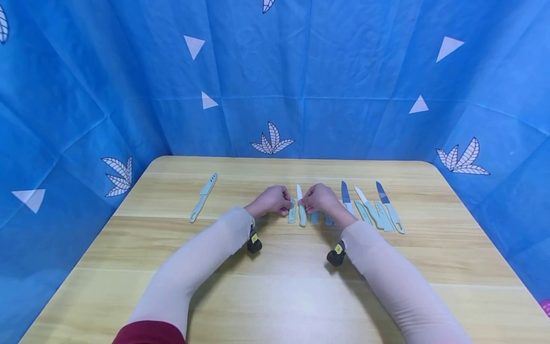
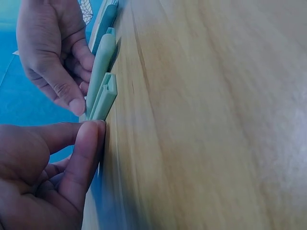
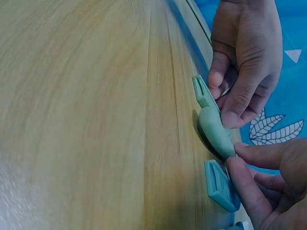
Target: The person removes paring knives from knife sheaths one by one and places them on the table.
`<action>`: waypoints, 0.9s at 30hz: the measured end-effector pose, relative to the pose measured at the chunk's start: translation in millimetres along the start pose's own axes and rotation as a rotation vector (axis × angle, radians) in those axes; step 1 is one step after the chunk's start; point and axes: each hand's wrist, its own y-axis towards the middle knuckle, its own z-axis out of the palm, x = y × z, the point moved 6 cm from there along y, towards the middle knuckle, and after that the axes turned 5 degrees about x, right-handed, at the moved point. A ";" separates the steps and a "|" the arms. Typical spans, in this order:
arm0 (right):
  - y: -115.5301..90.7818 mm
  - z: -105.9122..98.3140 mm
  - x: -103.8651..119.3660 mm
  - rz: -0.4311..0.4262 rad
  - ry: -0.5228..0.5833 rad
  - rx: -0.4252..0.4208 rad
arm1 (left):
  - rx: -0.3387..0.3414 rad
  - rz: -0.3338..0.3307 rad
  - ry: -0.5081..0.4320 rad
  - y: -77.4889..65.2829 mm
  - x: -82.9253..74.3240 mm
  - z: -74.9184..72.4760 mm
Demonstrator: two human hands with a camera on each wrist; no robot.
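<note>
Near the middle of the table, my left hand (image 1: 275,200) pinches a light green blade sheath (image 1: 292,216) between thumb and fingertips. Just right of it lies a small knife (image 1: 302,218) with a pale blade pointing away and a green handle. My right hand (image 1: 321,198) pinches this knife where handle and blade meet. The left wrist view shows the sheath's open end (image 2: 110,85) beside the knife handle (image 2: 101,62). In the right wrist view the handle (image 3: 216,132) lies between that sheath (image 3: 203,92) and another blue-green sheath (image 3: 219,187). The blade is mostly hidden there.
Partly under my right forearm lie a blue sheath (image 1: 315,217) and a dark-bladed knife (image 1: 346,195). Farther right are a pale-bladed knife (image 1: 376,216), a dark-bladed knife (image 1: 392,212) and two sheaths. One sheathed knife (image 1: 203,198) lies at left. A blue curtain (image 1: 275,71) hangs behind.
</note>
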 end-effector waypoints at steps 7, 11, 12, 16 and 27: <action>0.6 -0.5 2.0 0.000 -0.054 -0.016 | -0.003 -0.017 -0.008 -1.1 0.0 -0.1; 0.5 -0.8 3.7 -0.014 -0.069 -0.018 | -0.003 -0.013 -0.011 -1.0 0.3 -0.3; 0.2 -0.8 4.3 -0.018 -0.068 -0.015 | -0.002 -0.011 -0.014 -1.0 0.3 -0.4; -0.3 -1.9 5.2 -0.024 -0.084 -0.013 | 0.006 -0.006 -0.030 -1.3 0.1 -0.8; -3.1 -3.3 6.9 0.001 -0.172 -0.018 | 0.017 0.015 -0.025 -5.8 -2.4 -1.9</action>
